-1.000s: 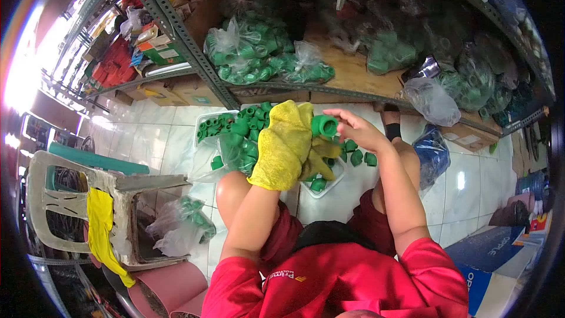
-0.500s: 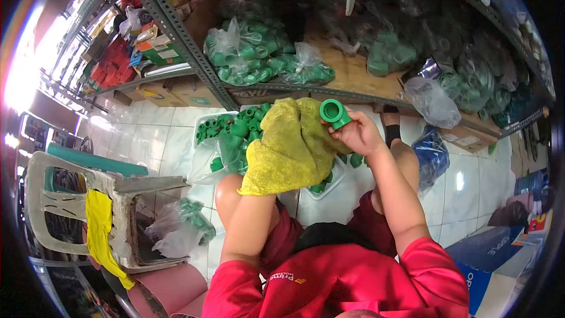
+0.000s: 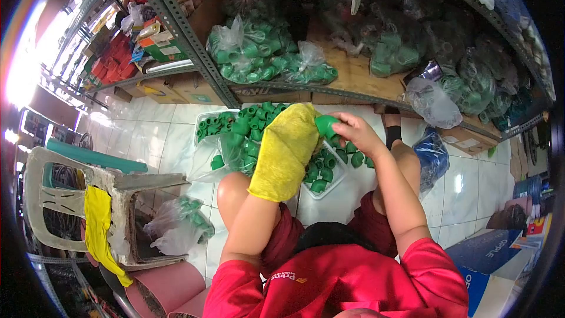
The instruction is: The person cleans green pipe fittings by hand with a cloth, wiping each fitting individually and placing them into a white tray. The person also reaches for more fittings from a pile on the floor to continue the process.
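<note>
A yellow cloth (image 3: 283, 156) covers my left hand down past the wrist, so its fingers are hidden. My right hand (image 3: 355, 132) grips a green pipe fitting (image 3: 325, 126), which touches the upper right edge of the cloth. Behind the cloth, at the left, a tray (image 3: 200, 119) holds many green fittings and a clear plastic bag (image 3: 206, 154). Below the fitting, another white tray (image 3: 337, 181) with green fittings stands on the tiles between my knees. Some loose green fittings (image 3: 357, 159) lie to its right.
A metal shelf (image 3: 276, 92) with bags of green fittings (image 3: 250, 47) runs across the front. At the left are a worn plastic chair (image 3: 44, 200) with a yellow cloth and a bag of fittings (image 3: 187, 224). A blue bag (image 3: 431, 156) and blue box (image 3: 485, 250) lie right.
The fitting has turned and moved slightly left and down, against the cloth. The cloth has drawn narrower around my left hand, uncovering more of both trays.
</note>
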A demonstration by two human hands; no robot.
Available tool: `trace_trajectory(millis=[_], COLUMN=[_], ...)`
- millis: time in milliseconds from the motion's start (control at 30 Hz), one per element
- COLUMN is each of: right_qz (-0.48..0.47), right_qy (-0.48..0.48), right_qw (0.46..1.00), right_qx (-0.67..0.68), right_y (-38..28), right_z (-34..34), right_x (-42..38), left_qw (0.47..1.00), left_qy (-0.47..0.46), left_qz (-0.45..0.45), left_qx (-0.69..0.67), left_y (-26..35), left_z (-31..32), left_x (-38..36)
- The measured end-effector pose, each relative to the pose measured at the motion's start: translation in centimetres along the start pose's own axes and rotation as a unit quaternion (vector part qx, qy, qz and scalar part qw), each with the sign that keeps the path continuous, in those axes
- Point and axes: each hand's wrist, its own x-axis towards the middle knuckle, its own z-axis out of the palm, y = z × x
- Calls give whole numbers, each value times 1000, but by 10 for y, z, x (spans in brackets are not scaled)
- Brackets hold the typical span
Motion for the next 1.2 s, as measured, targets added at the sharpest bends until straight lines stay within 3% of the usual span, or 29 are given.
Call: trace_trajectory(millis=[67,167,233,300,400,433,500,667,733,767,800,833,867,900,967,1000,1067,1100,1167,1200], right_qz=[37,92,-80,-135,-234,-279,-302,-283,-157,-158,-158,-158,-173,-173,-90,-81,-83,-84,-73,-62], right_qy=[15,21,45,59,80,87,101,175,151,149,115,80,108,108,151,162,122,81,101,68], right_qw=[998,994,985,975,941,915,903,876,936,936,951,963,957,957,983,971,966,955,957,964], right_qx=[-42,-58,-146,-165,-232,-277,-290,-350,-275,-276,-239,-202,-208,-208,47,156,214,271,263,249], right_y=[6,7,8,6,2,1,4,24,25,23,20,17,16,19,23,24,21,20,18,20], right_z=[3,4,5,11,15,15,17,15,12,14,17,20,23,20,14,10,-4,-9,-7,-9], right_x=[1,0,-2,-2,-2,-1,1,7,9,8,6,4,4,7,14,15,13,12,12,11], left_qw=[990,988,985,982,992,999,995,994,976,963,963,975,980,980,981,981,991,991,997,997], left_qy=[125,121,134,144,67,26,-15,-28,-30,-31,-29,32,93,93,-48,-50,-123,-122,-40,-40], left_qz=[25,67,86,107,83,44,6,54,59,60,57,78,99,99,66,66,39,39,51,50], left_qx=[60,76,67,57,61,-19,-98,95,207,262,262,206,149,148,174,173,-24,-25,50,51], left_y=[-30,-37,-37,-29,-12,-22,-30,-10,7,9,4,-3,-7,-7,5,-1,-14,-14,2,11], left_z=[36,42,38,32,22,34,42,26,11,8,7,4,2,2,-10,-10,-14,-13,-28,-41], left_x=[4,-1,-6,-12,-17,-19,-22,-24,-23,-23,-23,-19,-16,-14,-8,-5,-1,-2,-5,-7])
